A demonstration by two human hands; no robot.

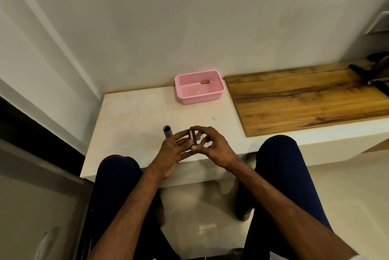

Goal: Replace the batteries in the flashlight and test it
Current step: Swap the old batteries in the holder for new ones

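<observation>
A grey flashlight tube (167, 131) stands open-ended on the white ledge (130, 121), just left of my hands. My left hand (175, 152) and my right hand (212, 147) meet above the ledge's front edge. Between their fingertips they hold a black battery holder (194, 137) upright, with a copper-coloured battery (191, 134) set against its left side. Which hand bears the battery I cannot tell. Another copper battery (204, 82) lies in the pink basket (219, 93) at the back of the ledge.
A wooden board (305, 99) covers the ledge to the right, with a dark tool (370, 74) at its far end. The wall rises right behind the basket. My knees (275, 150) press up against the ledge's front edge.
</observation>
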